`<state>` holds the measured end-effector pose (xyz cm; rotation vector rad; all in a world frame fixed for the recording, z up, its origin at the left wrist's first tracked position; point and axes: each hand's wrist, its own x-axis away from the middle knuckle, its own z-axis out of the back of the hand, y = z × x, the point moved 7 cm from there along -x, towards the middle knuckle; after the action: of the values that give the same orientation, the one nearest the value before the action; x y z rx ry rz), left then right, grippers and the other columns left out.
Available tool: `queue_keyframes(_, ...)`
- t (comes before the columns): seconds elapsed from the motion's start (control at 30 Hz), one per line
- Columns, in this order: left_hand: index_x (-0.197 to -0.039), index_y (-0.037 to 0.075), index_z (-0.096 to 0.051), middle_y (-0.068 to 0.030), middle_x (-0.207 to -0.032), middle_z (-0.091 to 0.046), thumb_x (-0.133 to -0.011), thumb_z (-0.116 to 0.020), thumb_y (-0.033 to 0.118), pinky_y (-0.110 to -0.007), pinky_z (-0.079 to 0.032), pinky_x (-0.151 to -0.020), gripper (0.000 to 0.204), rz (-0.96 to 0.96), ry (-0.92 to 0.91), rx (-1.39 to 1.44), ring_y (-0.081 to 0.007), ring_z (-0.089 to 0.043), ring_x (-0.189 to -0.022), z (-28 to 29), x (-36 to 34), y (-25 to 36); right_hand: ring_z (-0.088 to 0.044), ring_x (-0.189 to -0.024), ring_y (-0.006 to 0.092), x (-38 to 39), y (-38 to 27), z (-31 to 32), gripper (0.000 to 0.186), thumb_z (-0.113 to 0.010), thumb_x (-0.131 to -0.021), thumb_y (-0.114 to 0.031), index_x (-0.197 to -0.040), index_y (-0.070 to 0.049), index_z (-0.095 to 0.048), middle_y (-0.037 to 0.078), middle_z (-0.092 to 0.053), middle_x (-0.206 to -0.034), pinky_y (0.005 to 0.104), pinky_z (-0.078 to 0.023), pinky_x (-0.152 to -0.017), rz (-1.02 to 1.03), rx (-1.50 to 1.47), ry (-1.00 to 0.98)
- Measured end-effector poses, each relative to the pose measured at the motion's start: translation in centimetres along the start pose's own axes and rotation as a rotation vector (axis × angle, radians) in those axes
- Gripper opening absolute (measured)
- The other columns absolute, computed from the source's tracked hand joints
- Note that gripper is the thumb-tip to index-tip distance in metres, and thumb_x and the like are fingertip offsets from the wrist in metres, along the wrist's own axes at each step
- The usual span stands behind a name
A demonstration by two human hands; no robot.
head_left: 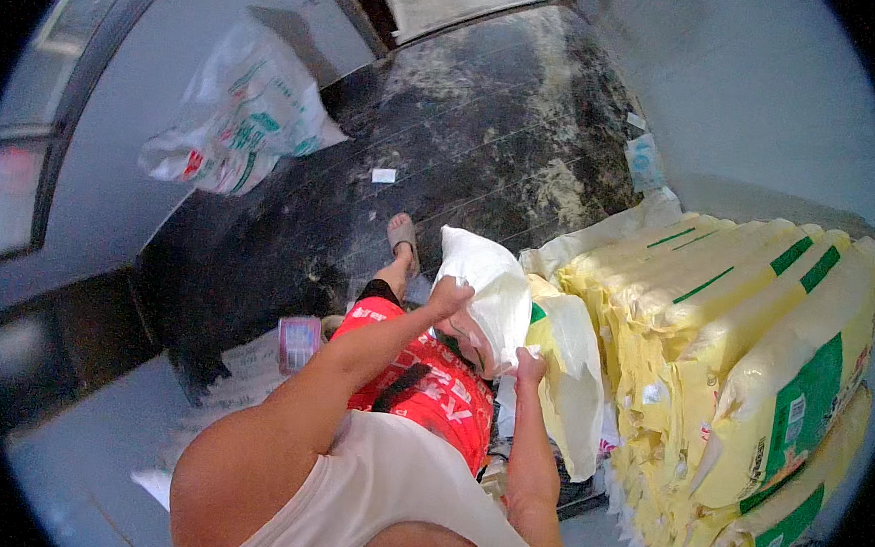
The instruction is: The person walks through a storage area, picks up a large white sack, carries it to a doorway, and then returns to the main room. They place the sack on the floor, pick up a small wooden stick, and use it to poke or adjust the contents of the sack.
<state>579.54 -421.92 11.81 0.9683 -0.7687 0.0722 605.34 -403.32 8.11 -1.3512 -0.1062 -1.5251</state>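
Observation:
A white woven sack (492, 282) hangs in front of my lap, with both hands gripping its rim. My left hand (451, 297) is closed on the rim at the left. My right hand (530, 367) pinches the rim at the nearer right corner. Between the hands the mouth gapes, and a pinkish-brown area shows there that I cannot make out. Just right of it stands a yellow and white sack (574, 367) with a green patch. Red cloth with white print (430, 388) covers my lap beneath my forearms.
Yellow and green packed sacks (716, 301) are piled high on the right. A crumpled white bag with green print (252, 112) leans by the left wall. Left of my leg sits a pink-purple round container (299, 343). Pale powder marks the dark floor (467, 125) near the doorway.

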Motion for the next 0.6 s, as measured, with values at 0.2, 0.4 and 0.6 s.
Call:
queue_keyframes(0.2, -0.066, -0.003, -0.059, -0.0211, -0.060, -0.056, -0.069, -0.054, 0.027, -0.041, -0.041, -0.052, 0.030, -0.106, -0.069, -0.001, -0.0253, -0.058, -0.053, 6.8, -7.1, 6.7, -0.053, -0.056, 0.0147, 2.7, -9.6, -5.2, 0.019, -0.060, -0.062, -0.007, -0.078, 0.002, -0.060, 0.004, -0.057, -0.069, 0.0285, -0.043, -0.049, 0.092, 0.036, 0.028)
queue_keyframes(0.4, -0.060, -0.002, -0.056, -0.0149, -0.050, -0.052, -0.070, -0.052, 0.021, -0.037, -0.038, -0.048, 0.025, -0.179, 0.099, 0.166, -0.0163, -0.050, -0.046, 20.2, -13.3, 9.5, -0.051, -0.056, 0.0110, 9.2, -25.8, -13.4, 0.010, -0.062, -0.064, -0.007, -0.070, 0.000, -0.058, 0.002, -0.057, -0.066, 0.0259, -0.042, -0.055, 0.262, 0.155, 0.015)
queue_keyframes(0.6, -0.069, -0.001, -0.059, -0.0143, -0.057, -0.057, -0.072, -0.058, 0.018, -0.036, -0.041, -0.050, 0.020, -0.180, 0.458, 0.238, -0.0179, -0.055, -0.053, 31.9, -11.2, 11.7, -0.052, -0.055, 0.0114, 9.2, -34.4, -20.0, 0.010, -0.063, -0.064, -0.008, -0.070, -0.001, -0.060, 0.002, -0.058, -0.065, 0.0268, -0.042, -0.051, 0.539, 0.374, -0.099)
